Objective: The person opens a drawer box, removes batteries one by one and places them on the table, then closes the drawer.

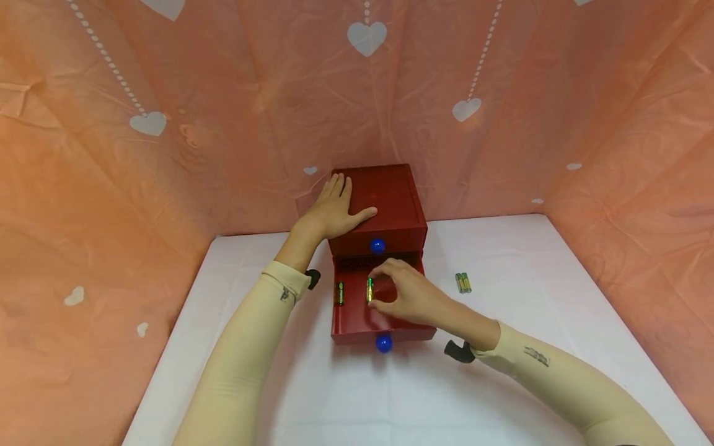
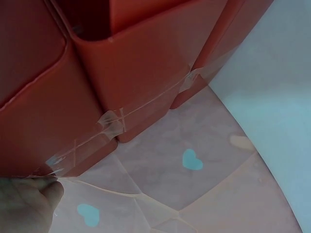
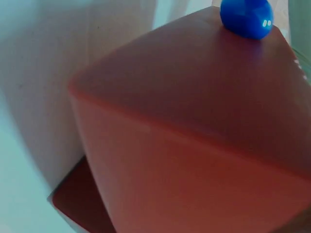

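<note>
Two spare batteries (image 1: 463, 282) are lying on the white table (image 1: 530, 260), right of the red box (image 1: 390, 198), with nothing blocking them. Peach heart-print sheeting (image 1: 167, 124) is walling the space. Left hand (image 1: 334, 209) is pressing flat on the smooth box top; right hand (image 1: 404, 293) is pinching a battery (image 1: 369, 289) inside the open lower drawer (image 1: 357, 325), beside another battery (image 1: 339, 293). Round blue knobs (image 1: 383, 343) are glinting.
</note>
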{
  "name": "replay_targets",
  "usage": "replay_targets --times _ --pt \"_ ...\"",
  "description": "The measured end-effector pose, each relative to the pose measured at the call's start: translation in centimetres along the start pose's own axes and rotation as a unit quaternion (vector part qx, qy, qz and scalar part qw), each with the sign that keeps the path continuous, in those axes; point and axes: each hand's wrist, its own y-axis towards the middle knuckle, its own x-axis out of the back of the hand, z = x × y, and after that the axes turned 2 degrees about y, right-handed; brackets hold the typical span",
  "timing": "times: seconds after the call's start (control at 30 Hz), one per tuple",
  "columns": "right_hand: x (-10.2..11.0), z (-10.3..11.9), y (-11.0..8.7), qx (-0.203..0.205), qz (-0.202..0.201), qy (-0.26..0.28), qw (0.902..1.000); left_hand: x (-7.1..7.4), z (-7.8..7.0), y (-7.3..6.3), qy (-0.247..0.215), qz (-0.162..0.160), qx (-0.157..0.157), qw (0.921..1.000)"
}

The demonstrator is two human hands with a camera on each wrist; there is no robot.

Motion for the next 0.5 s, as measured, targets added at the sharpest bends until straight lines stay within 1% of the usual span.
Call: replay_targets --times 0.2,0.37,0.5 --pt "1.2 -0.6 -1.0 0.008 -0.027 0.007 0.9996 -0.1 0.0 0.1 0.002 -0.003 -0.002 1.0000" --pt "2.1 -1.1 -1.8 0.004 -0.047 0.018 0.9987 -0.1 0.1 0.2 0.008 -0.003 -0.003 1.0000" --pt "2.6 -1.4 -2.4 0.004 -0.055 0.025 0.9982 -0.1 0.1 0.2 0.010 -0.002 -0.002 0.9999"
